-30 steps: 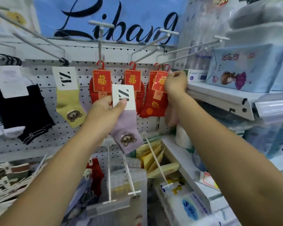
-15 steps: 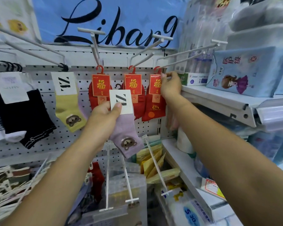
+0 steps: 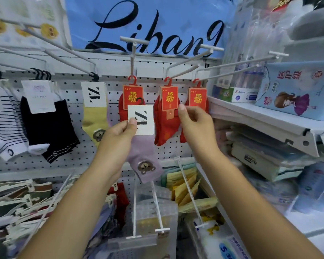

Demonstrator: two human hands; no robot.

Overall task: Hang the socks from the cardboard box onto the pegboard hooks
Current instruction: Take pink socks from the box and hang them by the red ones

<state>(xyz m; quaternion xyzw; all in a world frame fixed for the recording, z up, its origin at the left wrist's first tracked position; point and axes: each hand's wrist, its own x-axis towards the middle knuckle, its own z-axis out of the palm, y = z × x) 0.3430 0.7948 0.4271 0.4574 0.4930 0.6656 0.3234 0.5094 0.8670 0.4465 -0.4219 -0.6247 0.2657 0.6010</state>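
Observation:
My left hand (image 3: 118, 135) pinches the white "ZL" card of a lilac sock with a bear face (image 3: 146, 159), holding it up in front of the pegboard (image 3: 75, 157). A small dark hanger hook sticks up from the card's top. My right hand (image 3: 195, 126) hovers just right of the card with loosely curled fingers and holds nothing. Behind both hands, three sets of red socks (image 3: 167, 124) hang by red hangers from white peg hooks (image 3: 133, 57). A yellow bear sock (image 3: 94, 116) hangs on the hook to their left. The cardboard box is out of view.
Black socks (image 3: 45, 128) and striped socks (image 3: 2, 128) hang at the left. Long white hooks (image 3: 189, 191) jut toward me below the hands, over packaged goods. A white shelf (image 3: 260, 120) with boxes stands at the right. A blue banner (image 3: 148, 25) tops the board.
My right hand let go of the rightmost red sock, which now hangs on its hook, and dropped toward the lilac sock's card. My left hand lifted the lilac sock slightly.

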